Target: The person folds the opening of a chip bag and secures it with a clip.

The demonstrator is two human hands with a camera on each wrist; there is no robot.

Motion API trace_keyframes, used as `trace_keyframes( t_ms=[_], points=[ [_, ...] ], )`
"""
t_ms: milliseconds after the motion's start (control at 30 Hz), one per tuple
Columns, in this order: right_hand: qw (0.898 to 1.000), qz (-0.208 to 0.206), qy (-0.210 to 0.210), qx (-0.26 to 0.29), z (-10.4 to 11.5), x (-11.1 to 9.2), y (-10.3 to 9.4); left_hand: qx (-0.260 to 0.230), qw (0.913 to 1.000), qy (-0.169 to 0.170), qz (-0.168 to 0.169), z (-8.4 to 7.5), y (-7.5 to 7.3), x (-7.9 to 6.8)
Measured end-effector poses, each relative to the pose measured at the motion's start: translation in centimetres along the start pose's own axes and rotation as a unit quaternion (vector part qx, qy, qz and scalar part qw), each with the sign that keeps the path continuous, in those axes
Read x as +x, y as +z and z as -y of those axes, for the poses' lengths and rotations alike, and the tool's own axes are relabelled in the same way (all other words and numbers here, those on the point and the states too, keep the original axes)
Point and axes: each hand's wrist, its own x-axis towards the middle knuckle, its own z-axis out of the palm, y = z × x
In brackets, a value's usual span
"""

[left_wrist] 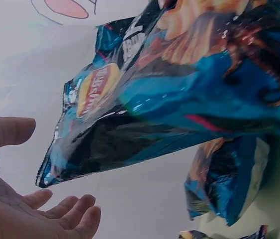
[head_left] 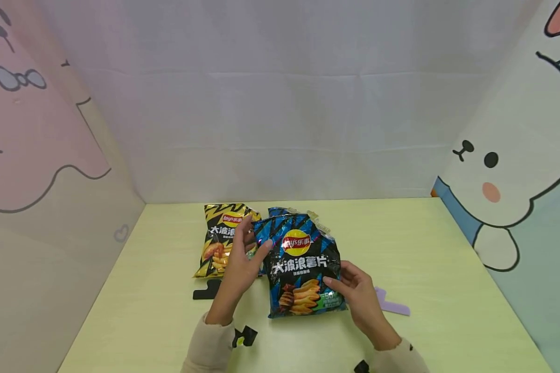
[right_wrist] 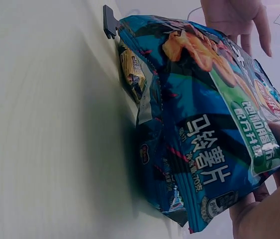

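A blue and black bag of potato chips (head_left: pixel 303 280) is held up off the table, its printed front towards the head view. My right hand (head_left: pixel 361 298) grips its lower right side, thumb on the front and fingers behind. By the upper left corner is my left hand (head_left: pixel 243 267); in the left wrist view its thumb and fingers (left_wrist: pixel 82 219) stand spread, apart from the bag. Another blue chip bag (right_wrist: pixel 152 172) is behind the held one and mostly hidden in the head view. A yellow and black chip bag (head_left: pixel 214 243) lies to the left.
A flat black piece (head_left: pixel 207 289) lies below the yellow bag. To the right of my right hand is a purple piece (head_left: pixel 395 307), partly hidden. A pale curtain (head_left: pixel 284 129) hangs behind the table (head_left: pixel 448 280), with cartoon-printed cloth at both sides.
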Motion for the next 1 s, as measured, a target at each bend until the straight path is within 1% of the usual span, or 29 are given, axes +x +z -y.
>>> trace_keyframes(
  t_ms=[100, 167, 300, 400, 500, 567, 633, 800, 867, 933, 1000],
  points=[
    [1.0, -0.001, 0.006, 0.001, -0.2, -0.1, 0.2, 0.016, 0.9994, 0.029, -0.004, -0.6, -0.4, 0.3],
    [1.0, 0.0, 0.01, 0.001, -0.3, -0.2, 0.2, 0.031, 0.9986, 0.042, -0.008, -1.0, -0.5, 0.5],
    [1.0, 0.003, 0.017, 0.003, -0.7, -0.4, 0.3, 0.049, 0.9971, 0.057, -0.01, -1.9, -0.7, 0.8],
    [1.0, 0.014, 0.017, 0.003, -1.1, -0.6, 0.4, 0.062, 0.9956, 0.07, -0.009, -2.5, -0.8, 1.0],
    [1.0, 0.026, 0.014, 0.001, -1.5, -0.6, 0.4, 0.094, 0.9919, 0.085, -0.005, -3.0, -0.8, 1.3],
    [0.999, 0.029, 0.014, 0.001, -1.7, -0.7, 0.5, 0.125, 0.9878, 0.093, 0.007, -3.4, -0.7, 1.6],
    [0.999, 0.026, 0.018, 0.002, -1.8, -0.8, 0.6, 0.156, 0.9825, 0.097, 0.029, -3.6, -0.7, 2.0],
    [0.999, 0.021, 0.033, 0.006, -2.2, -1.0, 0.7, 0.219, 0.9647, 0.096, 0.11, -3.7, -0.4, 2.8],
    [0.999, 0.021, 0.035, 0.009, -2.3, -1.0, 0.7, 0.236, 0.9581, 0.093, 0.132, -3.6, -0.2, 2.9],
    [0.999, 0.021, 0.036, 0.011, -2.4, -0.9, 0.7, 0.248, 0.954, 0.091, 0.142, -3.5, -0.1, 2.9],
    [0.999, 0.024, 0.036, 0.011, -2.5, -0.9, 0.7, 0.255, 0.9517, 0.093, 0.143, -3.4, -0.1, 3.0]
  ],
)
